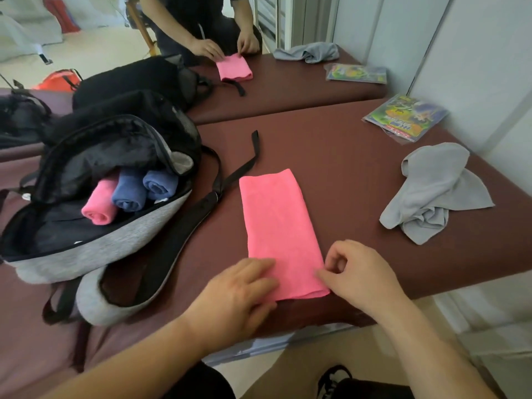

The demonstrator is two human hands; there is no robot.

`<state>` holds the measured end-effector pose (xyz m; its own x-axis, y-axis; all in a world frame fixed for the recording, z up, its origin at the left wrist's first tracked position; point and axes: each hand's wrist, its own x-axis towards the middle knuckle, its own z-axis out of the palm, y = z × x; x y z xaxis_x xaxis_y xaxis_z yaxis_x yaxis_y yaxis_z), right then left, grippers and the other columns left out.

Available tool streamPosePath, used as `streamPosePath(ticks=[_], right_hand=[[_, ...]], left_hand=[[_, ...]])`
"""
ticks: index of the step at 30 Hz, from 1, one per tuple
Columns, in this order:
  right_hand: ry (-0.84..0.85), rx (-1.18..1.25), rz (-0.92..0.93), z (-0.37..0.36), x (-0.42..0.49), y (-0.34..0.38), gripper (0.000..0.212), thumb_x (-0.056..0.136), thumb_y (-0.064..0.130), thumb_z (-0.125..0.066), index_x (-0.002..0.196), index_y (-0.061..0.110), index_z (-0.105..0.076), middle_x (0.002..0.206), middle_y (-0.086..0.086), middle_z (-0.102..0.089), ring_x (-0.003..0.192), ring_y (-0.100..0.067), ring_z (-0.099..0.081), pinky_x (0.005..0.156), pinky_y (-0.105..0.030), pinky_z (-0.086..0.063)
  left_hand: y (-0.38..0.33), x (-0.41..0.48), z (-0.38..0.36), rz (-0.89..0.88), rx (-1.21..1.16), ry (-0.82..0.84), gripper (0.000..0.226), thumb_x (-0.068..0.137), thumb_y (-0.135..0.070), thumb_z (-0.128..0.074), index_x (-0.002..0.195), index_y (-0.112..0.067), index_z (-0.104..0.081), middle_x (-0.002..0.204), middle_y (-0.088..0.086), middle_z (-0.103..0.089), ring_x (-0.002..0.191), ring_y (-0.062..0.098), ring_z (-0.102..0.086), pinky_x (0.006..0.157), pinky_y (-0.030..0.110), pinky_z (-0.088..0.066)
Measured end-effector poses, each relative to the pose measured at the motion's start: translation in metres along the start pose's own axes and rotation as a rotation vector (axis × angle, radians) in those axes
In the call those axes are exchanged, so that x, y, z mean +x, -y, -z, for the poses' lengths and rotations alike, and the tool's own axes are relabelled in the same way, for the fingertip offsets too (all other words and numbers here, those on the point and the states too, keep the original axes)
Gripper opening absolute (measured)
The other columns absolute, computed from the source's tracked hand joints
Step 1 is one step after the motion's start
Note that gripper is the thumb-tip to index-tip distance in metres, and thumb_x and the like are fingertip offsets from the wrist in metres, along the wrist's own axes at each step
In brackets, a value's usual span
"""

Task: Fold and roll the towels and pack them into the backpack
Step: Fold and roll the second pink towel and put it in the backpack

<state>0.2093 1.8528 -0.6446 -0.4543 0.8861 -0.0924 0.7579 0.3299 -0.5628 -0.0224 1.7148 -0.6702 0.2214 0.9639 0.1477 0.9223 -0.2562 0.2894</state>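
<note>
Head view: folded pink towel (280, 226) flat on table (345, 156) beside backpack (95, 249). Flat left hand (241, 286) presses near end; right hand (357, 272) pinches its corner. Open backpack holds pink roll (99, 204), two blue rolls (129, 194).

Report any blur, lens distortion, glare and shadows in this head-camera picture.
Head view: the left hand is smeared with blur, while the pink towel it presses is crisp. Head view: the wide lens bows the edges of the table. Head view: light is soft and even, shadows are faint, and no glare shows.
</note>
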Motion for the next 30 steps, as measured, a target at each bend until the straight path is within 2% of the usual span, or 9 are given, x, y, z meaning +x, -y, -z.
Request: streamPosePath(ticks=[2, 5, 8, 12, 18, 20, 23, 27, 30], right_hand=[[0.021, 0.078, 0.153, -0.013, -0.004, -0.003, 0.019, 0.077, 0.028, -0.081, 0.073, 0.029, -0.062, 0.080, 0.011, -0.057, 0.073, -0.006, -0.057, 0.063, -0.026, -0.046], [0.147, 0.036, 0.237, -0.029, -0.011, -0.008, 0.013, 0.080, 0.040, -0.077, 0.084, 0.032, -0.067, 0.086, 0.015, -0.056, 0.083, -0.003, -0.055, 0.074, -0.030, -0.052], [0.191, -0.057, 0.218, -0.031, -0.014, -0.007, 0.039, 0.070, 0.064, -0.076, 0.094, 0.035, -0.064, 0.093, 0.020, -0.051, 0.093, -0.002, -0.050, 0.081, -0.027, -0.048], [0.026, -0.232, 0.270, -0.043, -0.021, 0.004, 0.054, 0.060, 0.076, -0.070, 0.091, 0.033, -0.060, 0.099, 0.016, -0.040, 0.095, -0.012, -0.043, 0.080, -0.031, -0.043], [-0.061, -0.242, 0.382, -0.054, -0.019, 0.009, 0.042, 0.073, 0.064, -0.071, 0.099, 0.033, -0.060, 0.105, 0.018, -0.050, 0.106, -0.014, -0.048, 0.087, -0.039, -0.039], [-0.117, -0.185, 0.438, -0.055, -0.016, 0.010, 0.025, 0.084, 0.049, -0.071, 0.097, 0.029, -0.062, 0.099, 0.017, -0.057, 0.098, -0.017, -0.055, 0.083, -0.041, -0.042], [-0.157, -0.105, 0.459, -0.050, -0.011, 0.012, 0.013, 0.090, 0.034, -0.075, 0.092, 0.025, -0.065, 0.083, 0.014, -0.061, 0.080, -0.014, -0.055, 0.078, -0.037, -0.044], [-0.130, -0.094, 0.382, -0.045, -0.014, 0.016, 0.015, 0.088, 0.041, -0.076, 0.091, 0.030, -0.066, 0.071, 0.011, -0.056, 0.071, -0.011, -0.050, 0.067, -0.028, -0.041], [-0.116, -0.074, 0.379, -0.043, -0.014, 0.014, 0.013, 0.089, 0.041, -0.074, 0.089, 0.030, -0.068, 0.074, 0.011, -0.057, 0.074, -0.011, -0.054, 0.067, -0.031, -0.047]], left_hand=[[-0.003, -0.003, -0.008, 0.033, -0.008, 0.048, 0.041, 0.087, -0.049, -0.069, 0.120, -0.025, -0.066, 0.137, -0.003, -0.060, 0.118, 0.017, -0.060, 0.097, 0.028, -0.052], [-0.005, 0.001, -0.012, 0.095, -0.022, 0.060, 0.039, 0.079, -0.048, -0.069, 0.112, -0.028, -0.067, 0.130, -0.009, -0.067, 0.110, 0.013, -0.067, 0.086, 0.025, -0.057], [-0.011, 0.006, -0.014, 0.118, 0.015, 0.035, 0.020, 0.078, -0.033, -0.072, 0.096, -0.025, -0.069, 0.118, -0.008, -0.071, 0.098, 0.015, -0.071, 0.073, 0.028, -0.061], [-0.015, 0.002, -0.024, 0.097, 0.058, -0.028, 0.025, 0.077, -0.014, -0.079, 0.100, -0.021, -0.072, 0.119, -0.003, -0.071, 0.097, 0.018, -0.070, 0.079, 0.029, -0.061], [0.005, -0.005, -0.019, 0.102, 0.044, -0.122, 0.022, 0.090, -0.011, -0.066, 0.110, -0.017, -0.063, 0.117, -0.001, -0.061, 0.101, 0.021, -0.060, 0.084, 0.031, -0.053], [0.011, -0.007, -0.015, 0.123, 0.021, -0.147, 0.011, 0.097, -0.013, -0.055, 0.107, -0.015, -0.060, 0.110, 0.001, -0.059, 0.095, 0.023, -0.057, 0.084, 0.038, -0.052], [0.017, -0.010, -0.010, 0.163, -0.005, -0.138, 0.019, 0.103, -0.024, -0.041, 0.100, -0.016, -0.058, 0.102, 0.000, -0.057, 0.088, 0.023, -0.054, 0.080, 0.042, -0.051], [0.023, -0.017, -0.002, 0.148, -0.062, -0.050, 0.020, 0.095, -0.037, -0.054, 0.105, -0.020, -0.059, 0.111, -0.005, -0.057, 0.096, 0.021, -0.056, 0.085, 0.039, -0.050], [0.023, -0.019, 0.003, 0.109, -0.069, -0.073, 0.016, 0.096, -0.031, -0.057, 0.105, -0.021, -0.066, 0.115, -0.004, -0.060, 0.097, 0.022, -0.058, 0.083, 0.040, -0.052]])
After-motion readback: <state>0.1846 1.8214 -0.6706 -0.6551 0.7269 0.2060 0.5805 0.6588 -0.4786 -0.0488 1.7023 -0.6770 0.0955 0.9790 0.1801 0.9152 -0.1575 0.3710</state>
